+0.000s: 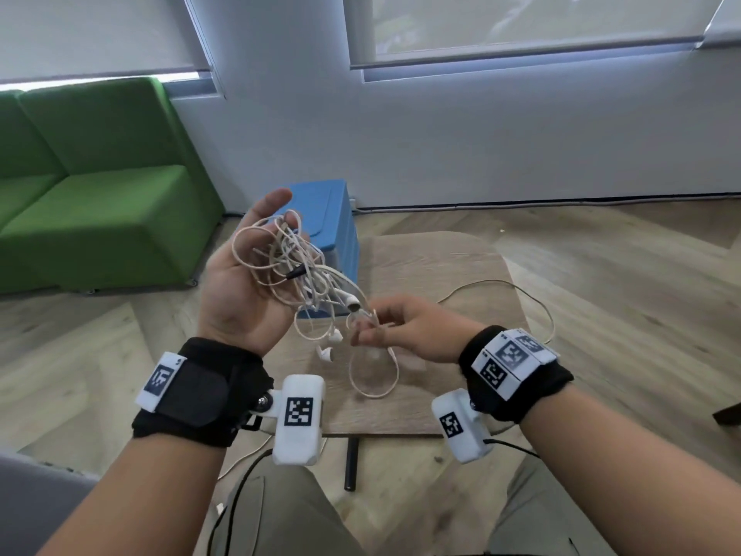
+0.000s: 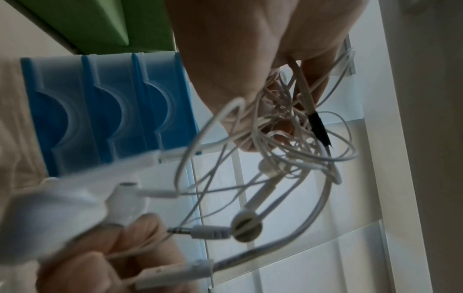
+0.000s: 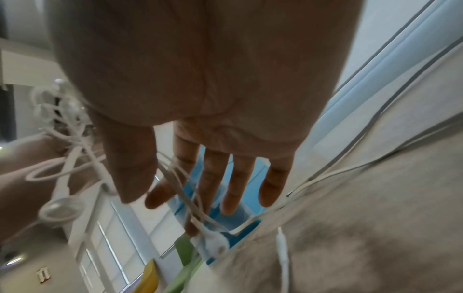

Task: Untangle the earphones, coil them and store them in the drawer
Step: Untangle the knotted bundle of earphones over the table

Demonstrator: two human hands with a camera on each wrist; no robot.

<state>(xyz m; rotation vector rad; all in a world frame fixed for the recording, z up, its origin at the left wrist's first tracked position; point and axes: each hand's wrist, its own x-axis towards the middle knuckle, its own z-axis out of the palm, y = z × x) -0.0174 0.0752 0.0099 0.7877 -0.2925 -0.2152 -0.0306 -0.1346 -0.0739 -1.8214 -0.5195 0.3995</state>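
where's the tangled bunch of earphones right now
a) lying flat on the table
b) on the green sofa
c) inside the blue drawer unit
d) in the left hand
d: the earphone tangle sits in the raised left hand, held up above the table, while the right hand pinches one strand of it.

No readable text; only coded square markers [image 1: 298,412] on the wrist mounts [image 1: 298,445].

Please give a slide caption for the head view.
Left hand holds tangled earphones while right hand pinches one strand above the table.
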